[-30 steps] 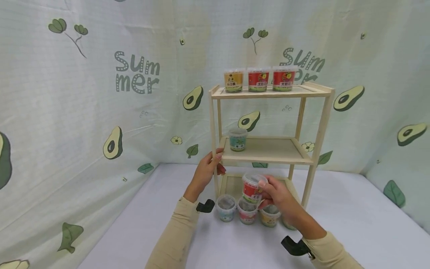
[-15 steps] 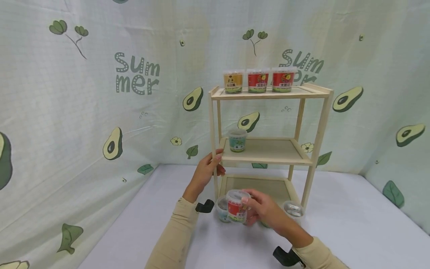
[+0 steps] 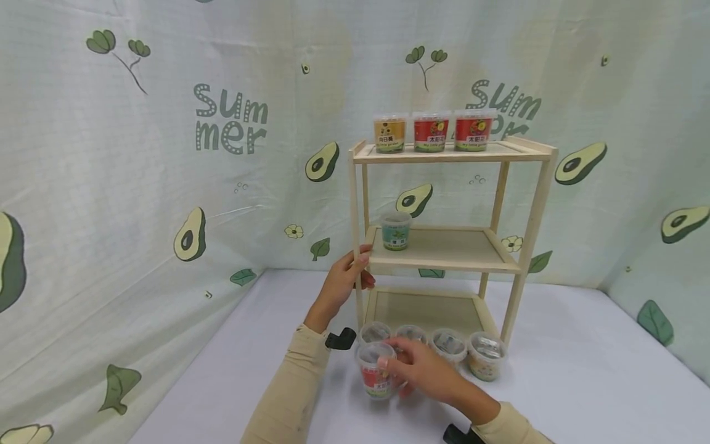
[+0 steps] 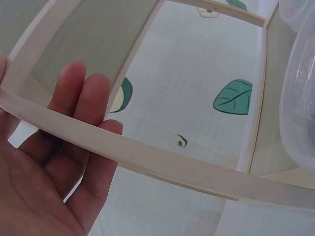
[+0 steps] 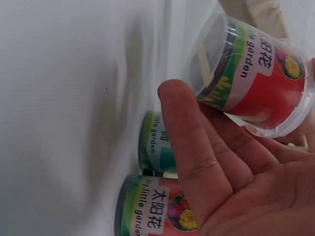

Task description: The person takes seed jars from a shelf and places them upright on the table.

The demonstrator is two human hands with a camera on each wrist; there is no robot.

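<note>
Holding the red-labelled cup (image 3: pixel 377 381) between the thumb and the fingers, the right hand (image 3: pixel 421 372) is low over the worktop (image 3: pixel 577 364), before the left front corner of the wooden rack (image 3: pixel 444 266); its grip is only as wide as the cup, and whether the base touches the cloth, I cannot tell. The left hand (image 3: pixel 339 282) is closed around the left front post (image 3: pixel 355 209) of the rack, near the left edge of the middle shelf, and probably it keeps the frame steady.

As for progress, the work looks to me partly done; four cups stand on the rack, and five are off it, counting the held one. On the top shelf, along its front edge, there are a yellow cup (image 3: pixel 390 134) near the left corner, then a first red cup (image 3: pixel 430 134), and a second red cup (image 3: pixel 473 132) past the middle; on the middle shelf one teal cup (image 3: pixel 395 234) stands upright near the left edge. Along the front edge of the bottom board (image 3: pixel 427 308) there is a row; it has a leftmost cup (image 3: pixel 375 333), a second cup (image 3: pixel 412 333), a third cup (image 3: pixel 449 343) and a rightmost cup (image 3: pixel 485 357); what is left, in my judgement, is to put down the held cup and to settle the place of this row.
</note>
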